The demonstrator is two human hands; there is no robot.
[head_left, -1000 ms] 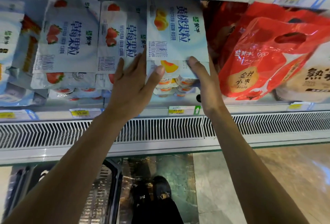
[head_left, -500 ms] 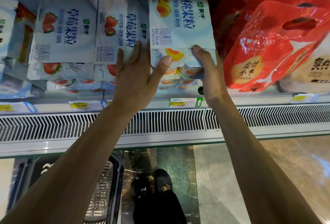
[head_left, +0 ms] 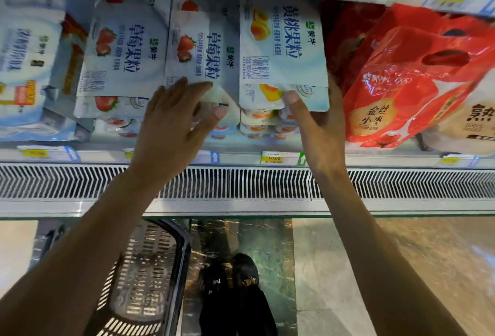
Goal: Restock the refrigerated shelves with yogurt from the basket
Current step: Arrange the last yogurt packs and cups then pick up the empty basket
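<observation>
A white peach yogurt multipack (head_left: 284, 43) stands on top of the stack on the fridge shelf (head_left: 241, 157). My right hand (head_left: 318, 126) holds its lower right corner, thumb on the front and fingers hidden behind the pack's right side. My left hand (head_left: 174, 121) is spread, with straight fingertips touching the lower edge of the strawberry yogurt pack (head_left: 201, 43) just to the left. Another strawberry pack (head_left: 123, 46) leans further left. The black basket (head_left: 150, 268) sits on the floor at the lower left, and its contents are hard to make out.
Red plastic bags of drinks (head_left: 401, 81) crowd the shelf right of the peach pack. A slotted vent grille (head_left: 241, 183) runs below the shelf edge. Blue-white packs (head_left: 24, 68) fill the far left. My black shoes (head_left: 233, 295) stand beside the basket.
My left hand has slid left off the peach pack onto the strawberry pack beside it. My right hand stays on the peach pack's lower right corner.
</observation>
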